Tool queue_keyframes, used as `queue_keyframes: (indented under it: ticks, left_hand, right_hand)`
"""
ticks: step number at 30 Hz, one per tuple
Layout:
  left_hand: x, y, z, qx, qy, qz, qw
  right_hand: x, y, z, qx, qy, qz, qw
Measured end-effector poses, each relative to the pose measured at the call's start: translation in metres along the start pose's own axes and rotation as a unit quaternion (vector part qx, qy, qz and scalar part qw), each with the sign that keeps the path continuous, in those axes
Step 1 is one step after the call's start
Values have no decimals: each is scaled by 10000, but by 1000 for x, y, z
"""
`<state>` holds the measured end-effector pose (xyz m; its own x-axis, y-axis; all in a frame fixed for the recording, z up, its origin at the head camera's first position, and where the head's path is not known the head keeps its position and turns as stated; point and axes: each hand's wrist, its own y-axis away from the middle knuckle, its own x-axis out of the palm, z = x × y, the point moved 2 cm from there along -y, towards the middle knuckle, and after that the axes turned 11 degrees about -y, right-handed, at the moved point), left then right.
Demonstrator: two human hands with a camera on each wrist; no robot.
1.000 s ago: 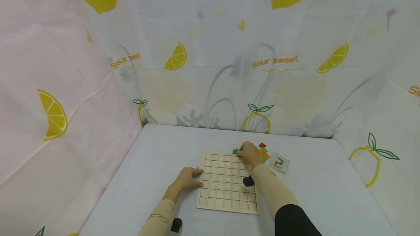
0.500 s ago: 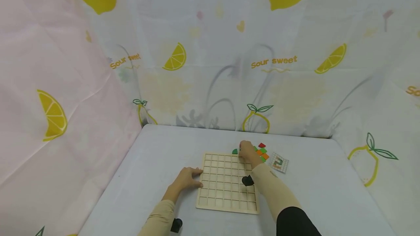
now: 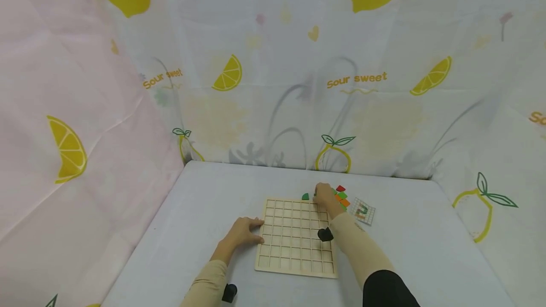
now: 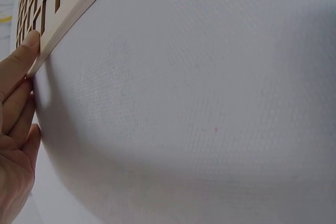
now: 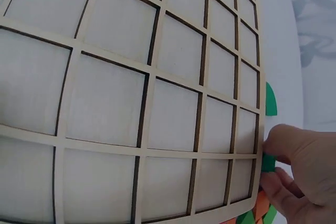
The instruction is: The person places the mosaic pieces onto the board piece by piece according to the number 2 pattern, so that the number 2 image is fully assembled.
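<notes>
My left hand (image 3: 242,232) lies at the left edge of a wooden grid board (image 3: 294,238). In the left wrist view, its thumb (image 4: 31,39) touches the board's rim and its other fingers lie beside the edge. Beyond the board's far right corner, my right hand (image 3: 326,197) pinches a small green tile (image 5: 268,162) between thumb and fingers. A green tile with a rounded side (image 3: 305,196) lies just left of that hand. Orange tiles (image 3: 343,200), green ones and a red tile (image 3: 340,188) lie to its right, partly hidden by it.
A small card (image 3: 362,211) with a coloured pattern on a grid lies right of the tiles. The white table (image 3: 204,188) ends at a lemon-printed cloth (image 3: 273,127) behind and at the sides. Dark wrist devices (image 3: 325,234) sit at both wrists.
My right hand has shifted slightly right, showing more room between it and the rounded green tile. My left hand and the board have not moved.
</notes>
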<state>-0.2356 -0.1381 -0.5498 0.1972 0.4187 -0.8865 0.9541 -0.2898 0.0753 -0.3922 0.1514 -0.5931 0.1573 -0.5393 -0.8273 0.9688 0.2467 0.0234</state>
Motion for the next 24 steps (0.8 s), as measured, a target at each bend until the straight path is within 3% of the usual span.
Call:
queue_keyframes:
  ticks: [1, 5, 6, 9, 11, 16, 18, 21, 24]
  left_hand:
    - [0, 0, 0, -6, 23, 2, 10000]
    - [1, 0, 1, -26, 78, -3, 10000]
    - [1, 0, 1, -46, 80, -2, 10000]
    - [1, -1, 2, -55, 94, -9, 9999]
    - [1, -1, 2, -59, 119, 8, 9999]
    - [1, -2, 3, -26, 159, -10, 9999]
    - [1, -2, 3, 1, 154, -44, 9999]
    - [1, -2, 3, 0, 136, -47, 9999]
    - [2, -2, 3, -35, 175, -31, 9998]
  right_hand:
    - [12, -11, -22, -164, -98, -117, 9997]
    - [51, -47, -89, 41, -557, -286, 9980]
    - [62, -57, -109, -193, -583, -487, 9969]
    - [74, -72, -135, -275, -1064, -772, 9909]
    - [65, -61, -124, -373, -1478, -1061, 9826]
    - [-13, 31, -10, -362, -2829, -1534, 9461]
    - [-41, 63, 30, -265, -3263, -1444, 9338]
    - [-58, 87, 55, 21, -3756, -1173, 9193]
    - [-60, 99, 60, 339, -4113, -902, 9064]
